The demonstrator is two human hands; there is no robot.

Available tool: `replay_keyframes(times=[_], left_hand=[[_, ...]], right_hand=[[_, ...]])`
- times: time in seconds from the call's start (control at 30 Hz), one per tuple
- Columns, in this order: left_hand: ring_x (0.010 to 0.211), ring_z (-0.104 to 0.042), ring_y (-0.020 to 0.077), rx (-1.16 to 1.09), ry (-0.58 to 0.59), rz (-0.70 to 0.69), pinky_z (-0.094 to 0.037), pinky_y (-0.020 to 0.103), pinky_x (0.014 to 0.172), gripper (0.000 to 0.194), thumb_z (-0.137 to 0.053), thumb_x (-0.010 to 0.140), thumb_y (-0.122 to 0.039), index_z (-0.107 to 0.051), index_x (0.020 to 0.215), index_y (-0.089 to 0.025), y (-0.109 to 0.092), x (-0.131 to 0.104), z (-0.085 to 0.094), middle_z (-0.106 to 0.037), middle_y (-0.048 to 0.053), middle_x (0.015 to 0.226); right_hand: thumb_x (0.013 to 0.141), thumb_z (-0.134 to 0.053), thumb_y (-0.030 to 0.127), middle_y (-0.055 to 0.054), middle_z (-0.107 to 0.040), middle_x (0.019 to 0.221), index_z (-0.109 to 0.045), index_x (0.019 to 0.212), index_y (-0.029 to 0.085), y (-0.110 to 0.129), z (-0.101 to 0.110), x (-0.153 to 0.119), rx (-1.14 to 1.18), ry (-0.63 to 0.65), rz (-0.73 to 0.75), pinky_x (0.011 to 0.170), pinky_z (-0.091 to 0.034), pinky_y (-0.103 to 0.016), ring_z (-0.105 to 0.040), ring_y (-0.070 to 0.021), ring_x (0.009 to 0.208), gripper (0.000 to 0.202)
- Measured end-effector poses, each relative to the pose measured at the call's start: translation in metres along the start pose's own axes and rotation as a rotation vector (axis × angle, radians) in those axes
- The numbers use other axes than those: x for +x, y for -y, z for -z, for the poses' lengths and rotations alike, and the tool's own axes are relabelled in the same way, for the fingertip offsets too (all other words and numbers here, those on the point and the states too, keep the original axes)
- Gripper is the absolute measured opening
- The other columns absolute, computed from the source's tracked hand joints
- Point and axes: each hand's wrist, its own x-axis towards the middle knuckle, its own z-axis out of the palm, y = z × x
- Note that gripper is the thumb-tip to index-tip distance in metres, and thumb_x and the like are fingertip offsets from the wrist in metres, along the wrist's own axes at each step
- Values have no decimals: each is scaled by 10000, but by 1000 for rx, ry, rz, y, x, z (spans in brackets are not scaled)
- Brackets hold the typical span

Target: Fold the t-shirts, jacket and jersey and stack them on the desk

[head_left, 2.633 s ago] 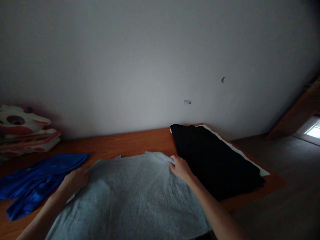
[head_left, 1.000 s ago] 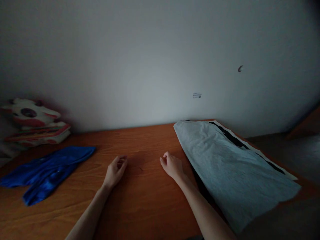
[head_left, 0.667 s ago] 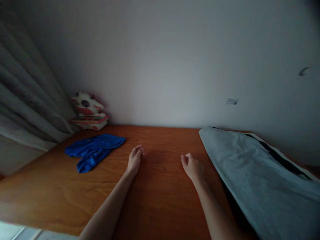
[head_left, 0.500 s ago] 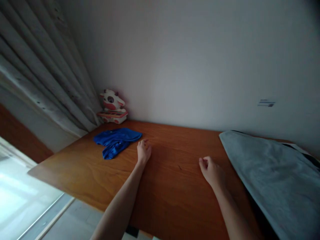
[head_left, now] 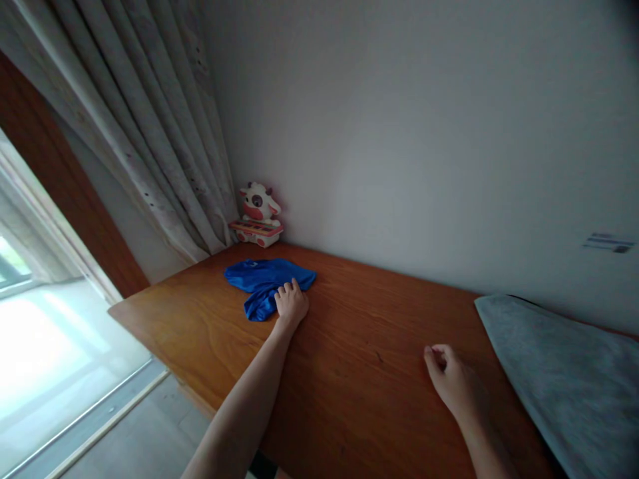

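A crumpled blue cloth (head_left: 272,274), shiny and perhaps a garment, lies on the wooden tabletop (head_left: 339,372) left of the middle. My left hand (head_left: 292,303) reaches over its near right edge, palm down, fingers slightly apart and seemingly touching the fabric. It does not appear to grip the cloth. My right hand (head_left: 452,376) rests above the table farther right, fingers curled in and thumb close to the forefinger. Nothing shows in it. A small dark mark (head_left: 379,357) on the wood lies between the two hands.
At the far left corner stands a cow-shaped toy keyboard (head_left: 258,216), beside a patterned curtain (head_left: 164,133). A grey cloth-like cover (head_left: 564,372) lies along the right side. Behind the table rises a plain wall (head_left: 399,133) with a small label (head_left: 608,243).
My left hand has moved from just beside the blue cloth onto its near edge, its fingers reaching out. The view has turned left. My right hand stays curled.
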Motion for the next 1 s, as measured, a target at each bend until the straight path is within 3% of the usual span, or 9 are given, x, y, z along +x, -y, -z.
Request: replay_keyframes(times=[0.17, 0.27, 0.4, 0.5, 0.6, 0.67, 0.8, 0.87, 1.0], left_hand=[[1121, -607, 326, -58, 108, -246, -477, 463, 936, 392, -380, 969, -167, -720, 1163, -163, -24, -13, -2, -650, 191, 1191], [1085, -630, 261, -137, 157, -444, -488, 400, 945, 384, -379, 1002, -205, -707, 1202, -211, -42, -29, -6, -654, 136, 1189], [1048, -640, 213, -371, 271, -897, -482, 326, 963, 291, -482, 976, -278, -715, 1140, -219, -62, -54, -3, -684, 89, 1121], [905, -651, 206, -704, 429, -1161, -505, 309, 873, 345, -454, 992, -361, -730, 903, -173, -70, -68, 4, -703, 97, 936], [781, -628, 176, -897, 514, -1070, -501, 296, 832, 607, -288, 1057, -452, -671, 667, -189, -74, -72, 8, -664, 68, 749], [765, -616, 173, -913, 414, -906, -498, 305, 826, 623, -283, 1055, -497, -665, 667, -193, -75, -70, 8, -651, 59, 750], [790, -623, 197, -828, 196, -639, -510, 326, 770, 431, -473, 971, -555, -694, 863, -202, -75, -61, 0, -666, 61, 844], [835, -639, 211, -797, 199, -639, -519, 342, 804, 377, -509, 953, -531, -701, 925, -208, -75, -60, -3, -686, 72, 893], [981, -643, 244, -716, 248, -835, -495, 392, 952, 348, -524, 954, -479, -712, 1036, -198, -75, -66, 4, -697, 111, 1035]], right_hand=[[895, -364, 604, -101, -777, 931, -636, 962, 266, -1, -1, 3, 24, 0, 0, 608, -410, -350, -719, -290, 770, 440], [879, -382, 620, -97, -772, 896, -631, 920, 269, -2, -5, 3, 69, -37, 28, 600, -410, -351, -711, -289, 739, 432], [869, -425, 686, -119, -755, 865, -631, 934, 237, 0, -9, 3, 228, -167, 104, 628, -470, -364, -699, -284, 724, 498], [862, -476, 744, -151, -748, 965, -643, 1029, 204, 5, -9, 3, 312, -296, 227, 783, -533, -412, -706, -302, 878, 589], [877, -517, 722, -166, -728, 1125, -642, 1158, 191, 10, -8, 0, 267, -311, 386, 934, -519, -462, -682, -314, 1055, 613], [873, -555, 699, -161, -719, 1170, -653, 1186, 193, 12, -7, -3, 179, -281, 436, 961, -507, -494, -671, -328, 1088, 603], [874, -596, 643, -147, -727, 1132, -713, 1110, 199, 15, -9, -6, 66, -272, 429, 949, -507, -506, -669, -340, 1053, 515], [907, -573, 595, -135, -736, 1080, -736, 1040, 204, 17, -10, -6, 102, -249, 436, 929, -520, -469, -680, -316, 1000, 444], [969, -488, 496, -109, -750, 1015, -742, 963, 229, 27, -6, -9, 269, -160, 437, 905, -530, -384, -702, -270, 965, 368]])
